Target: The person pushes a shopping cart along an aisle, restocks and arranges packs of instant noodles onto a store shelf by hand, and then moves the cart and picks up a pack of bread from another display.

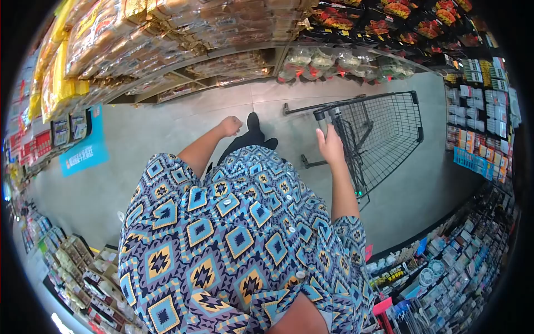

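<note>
My right hand point(331, 143) is wrapped round the handle of a black wire shopping cart point(389, 125), which stands on the grey floor to the right of my legs. No goods show inside the cart's basket. My left hand point(230, 127) hangs free above the floor, beside my dark shoe point(253, 121), with its fingers curled in. It touches nothing that I can see, and nothing shows between its fingers.
Shelves of bagged goods point(139, 50) run along the top left, with black packets point(400, 19) at the top right. Racks of small items point(434, 273) line the lower right. A blue sign point(86, 150) sticks out at the left. Grey floor point(144, 131) lies between the shelves.
</note>
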Tool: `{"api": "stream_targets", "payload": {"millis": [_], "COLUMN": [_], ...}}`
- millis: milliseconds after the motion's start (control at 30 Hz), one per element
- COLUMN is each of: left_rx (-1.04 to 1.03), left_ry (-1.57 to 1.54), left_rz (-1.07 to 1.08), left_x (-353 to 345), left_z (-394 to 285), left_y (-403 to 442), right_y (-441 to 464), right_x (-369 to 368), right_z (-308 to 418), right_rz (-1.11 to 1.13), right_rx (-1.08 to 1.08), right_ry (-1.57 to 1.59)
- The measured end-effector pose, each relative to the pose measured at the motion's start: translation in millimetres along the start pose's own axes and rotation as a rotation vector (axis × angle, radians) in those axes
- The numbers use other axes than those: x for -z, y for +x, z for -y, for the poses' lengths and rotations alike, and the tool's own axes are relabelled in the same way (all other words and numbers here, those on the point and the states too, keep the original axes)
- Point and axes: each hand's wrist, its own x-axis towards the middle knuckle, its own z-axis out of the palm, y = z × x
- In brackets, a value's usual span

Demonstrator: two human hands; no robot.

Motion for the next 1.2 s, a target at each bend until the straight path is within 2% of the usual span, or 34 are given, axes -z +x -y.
{"api": "stream_targets", "payload": {"millis": [100,167,400,467,600,767,900,1000,1100,1167,1200], "left_rx": [0.02,0.076,0.292,0.283,0.254,0.037,0.008,-0.041,0.008,0.155,0.111], "left_ry": [-0.063,-0.147,-0.124,-0.081,-0.171,-0.144,-0.119,-0.134,-0.084,0.004,0.087], "left_rz": [-0.043,-0.095,-0.142,-0.124,-0.151,-0.117,-0.026,-0.084,-0.127,-0.14,-0.094], "left_x": [8.0,10.4,22.1,23.0,23.4,8.0,5.0,4.8,16.5,30.3,33.4], "left_z": [23.4,41.6,91.2,96.4,62.1,20.3,21.5,37.0,58.8,75.3,79.1], "left_y": [-18.8,-33.1,-67.0,-60.0,-64.1,-53.6,-35.8,-29.0,-30.3,-41.2,-40.3], "right_y": [19.9,30.4,64.6,73.7,82.2,88.4,81.3,79.0,74.8,75.5,74.2], "right_x": [4.5,4.8,-8.3,-8.1,-12.7,-7.8,8.0,19.6,36.1,33.2,39.9], "right_z": [12.0,15.5,18.2,19.4,22.6,5.7,-5.4,-28.2,-38.6,-47.8,-56.2], "right_rz": [0.101,0.058,0.08,0.071,0.035,0.009,-0.068,-0.105,-0.077,-0.122,-0.149], "right_rx": [-0.083,-0.089,-0.171,-0.181,-0.208,-0.215,-0.244,-0.243,-0.318,-0.31,-0.302], "right_ry": [0.005,-0.007,-0.02,-0.043,-0.053,-0.107,-0.155,-0.188,-0.224,-0.201,-0.202]}}
